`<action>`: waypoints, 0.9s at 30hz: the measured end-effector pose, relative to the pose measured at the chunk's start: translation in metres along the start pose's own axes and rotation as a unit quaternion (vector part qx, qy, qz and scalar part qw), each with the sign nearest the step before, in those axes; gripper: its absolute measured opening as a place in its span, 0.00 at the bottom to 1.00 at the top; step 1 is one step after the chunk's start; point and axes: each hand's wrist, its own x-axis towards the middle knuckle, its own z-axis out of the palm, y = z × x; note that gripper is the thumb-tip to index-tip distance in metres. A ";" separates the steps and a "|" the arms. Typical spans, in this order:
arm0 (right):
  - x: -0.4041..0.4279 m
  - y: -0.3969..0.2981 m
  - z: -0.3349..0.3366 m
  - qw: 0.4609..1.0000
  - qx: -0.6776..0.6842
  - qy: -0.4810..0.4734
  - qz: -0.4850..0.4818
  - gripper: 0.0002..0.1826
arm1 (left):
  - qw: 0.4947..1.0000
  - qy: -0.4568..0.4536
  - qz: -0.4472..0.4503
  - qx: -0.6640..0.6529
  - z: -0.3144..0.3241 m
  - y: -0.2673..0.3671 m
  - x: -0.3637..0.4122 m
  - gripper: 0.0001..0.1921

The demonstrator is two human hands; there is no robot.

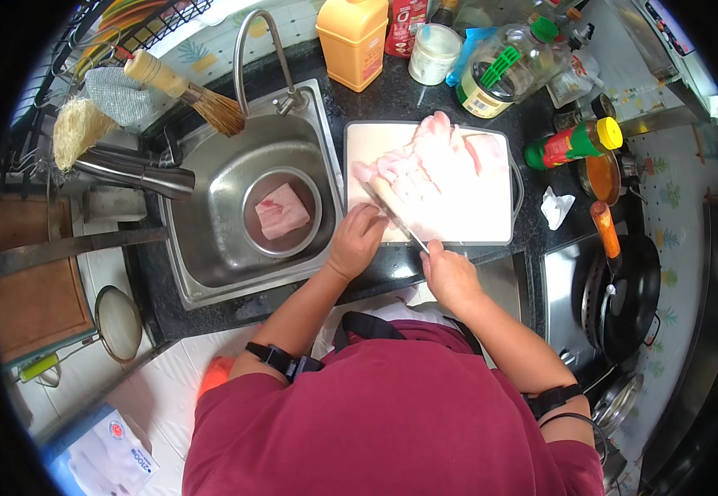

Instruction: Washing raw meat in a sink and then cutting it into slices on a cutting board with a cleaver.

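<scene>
My right hand (449, 273) grips the handle of a kitchen knife (403, 220) at the board's front edge. The blade slants up and left across the cutting board (489, 229). Beside the blade, my left hand (359, 239) has its fingers bent at the board's front left corner, touching what looks like a small bit of pale meat; whether it grips that bit is unclear. Slices of pale raw meat (436, 146) are heaped on the rear of the board, partly washed out by glare. A larger chunk (486, 152) lies at the back right.
In the steel sink (210, 248) stands a metal bowl (317, 217) holding a block of raw meat (281, 211). A faucet (241, 62) arches above. Bottles and a white-lidded jar (434, 56) line the back. A wok (635, 304) sits on the stove to the right, near crumpled tissue (556, 208).
</scene>
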 end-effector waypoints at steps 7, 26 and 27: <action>0.002 0.013 -0.010 1.000 0.011 -0.006 -0.027 0.13 | 1.000 0.012 -0.007 -0.016 0.000 0.001 0.001 0.11; 0.021 0.013 0.000 0.996 0.001 0.024 -0.090 0.09 | 0.999 -0.002 -0.030 0.022 0.003 0.002 -0.003 0.05; 0.015 0.025 -0.003 0.995 0.001 0.026 -0.091 0.09 | 0.999 -0.001 -0.029 0.023 0.001 0.003 0.000 0.05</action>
